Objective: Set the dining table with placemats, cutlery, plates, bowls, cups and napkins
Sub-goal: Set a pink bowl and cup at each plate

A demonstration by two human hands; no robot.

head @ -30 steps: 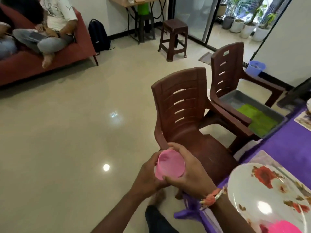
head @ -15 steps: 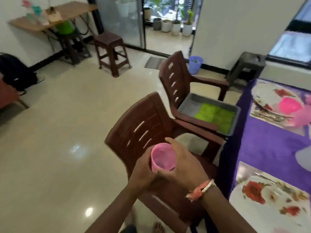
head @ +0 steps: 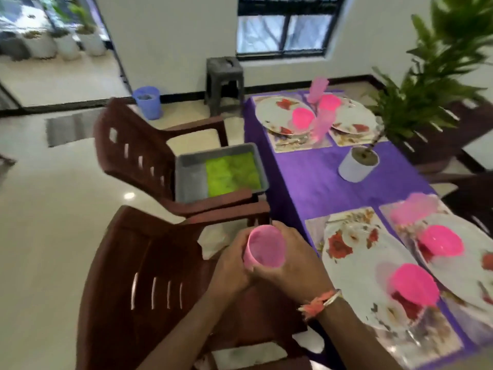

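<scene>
Two hands, the left hand (head: 229,265) and the right hand (head: 293,263), still curl round the pink cup (head: 265,247) above the near chair (head: 149,263), but the head has turned to the purple table (head: 314,177), where the nearest plate (head: 357,268) holds a bowl (head: 414,284) and seems to lack a cup.

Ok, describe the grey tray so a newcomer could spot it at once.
Start at the purple-covered dining table; two brown plastic chairs stand along its left side. On the seat of the farther chair sits the grey tray, the only grey rectangular container nearby, its right half filled with bright green napkins.
</scene>
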